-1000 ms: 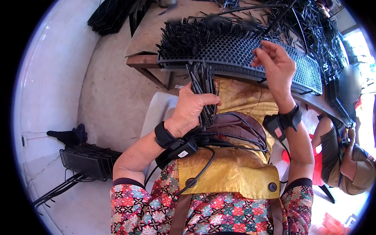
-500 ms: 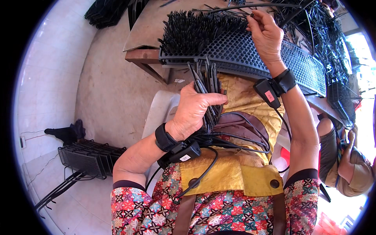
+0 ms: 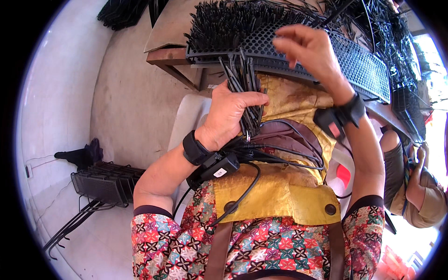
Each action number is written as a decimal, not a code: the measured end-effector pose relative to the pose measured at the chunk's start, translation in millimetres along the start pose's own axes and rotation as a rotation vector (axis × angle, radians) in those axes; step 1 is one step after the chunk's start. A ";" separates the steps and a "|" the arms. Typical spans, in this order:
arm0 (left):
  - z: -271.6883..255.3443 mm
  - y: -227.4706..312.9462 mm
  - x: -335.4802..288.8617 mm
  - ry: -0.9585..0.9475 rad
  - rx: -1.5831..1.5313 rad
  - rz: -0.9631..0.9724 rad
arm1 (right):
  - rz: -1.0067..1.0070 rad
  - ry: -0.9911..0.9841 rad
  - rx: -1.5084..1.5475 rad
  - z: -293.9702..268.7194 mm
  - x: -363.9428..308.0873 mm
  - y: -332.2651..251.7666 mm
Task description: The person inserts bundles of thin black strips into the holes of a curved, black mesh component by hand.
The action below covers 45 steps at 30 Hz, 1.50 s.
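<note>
My left hand (image 3: 228,111) is wrapped round a bundle of thin black sticks (image 3: 243,74), held upright above my lap with the thumb across its front. Just beyond it stands a long black perforated rack (image 3: 268,48) with rows of round holes. The rack's left part is densely filled with upright black pieces (image 3: 221,28). Over the middle of the rack is my right hand (image 3: 312,52), somewhat blurred, its thumb and fingers apart and nothing visible between them. Each wrist wears a black strap with a small box on it.
The rack rests on a wooden table (image 3: 170,55). Heaped loose black strips (image 3: 389,44) lie at the far right. Black mesh baskets (image 3: 105,183) stand on the floor at left. Cables (image 3: 284,158) cross my yellow apron (image 3: 261,200). Another person (image 3: 415,191) sits at right.
My right hand has drawn back toward me and slightly left from the far side of the rack, and its fingers have spread from a pinch. My left hand still grips the bundle.
</note>
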State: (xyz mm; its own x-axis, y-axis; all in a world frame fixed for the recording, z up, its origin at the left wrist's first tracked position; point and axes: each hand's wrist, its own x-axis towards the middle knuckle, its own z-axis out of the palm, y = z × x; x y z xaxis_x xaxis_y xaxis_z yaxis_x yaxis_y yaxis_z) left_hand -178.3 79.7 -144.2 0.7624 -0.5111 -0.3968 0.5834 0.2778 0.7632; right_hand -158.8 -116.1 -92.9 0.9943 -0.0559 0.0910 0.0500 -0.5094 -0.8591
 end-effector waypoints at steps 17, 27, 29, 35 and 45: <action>3.6 -2.6 -1.4 -0.121 -0.004 -0.081 | -0.451 0.566 -0.108 -30.4 42.5 37.4; 6.4 -1.7 -0.8 -0.107 -0.004 -0.056 | -0.737 0.393 -0.683 -20.2 62.4 55.3; 3.4 -1.6 -0.7 -0.137 0.037 -0.068 | -0.667 0.258 -0.839 -19.6 67.1 59.3; -0.2 -1.3 2.0 -0.196 0.022 -0.079 | -0.364 0.175 -0.413 -9.1 41.7 49.0; 12.4 3.1 -4.1 -0.304 -0.005 -0.097 | 0.133 -0.122 0.403 6.2 -50.3 8.9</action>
State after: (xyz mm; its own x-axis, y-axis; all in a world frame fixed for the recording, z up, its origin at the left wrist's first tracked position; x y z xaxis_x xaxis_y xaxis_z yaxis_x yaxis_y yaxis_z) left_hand -183.1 72.6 -133.9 0.5851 -0.7548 -0.2966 0.6513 0.2195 0.7264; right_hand -207.8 -112.5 -108.2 0.9972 0.0158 -0.0732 -0.0705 -0.1282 -0.9892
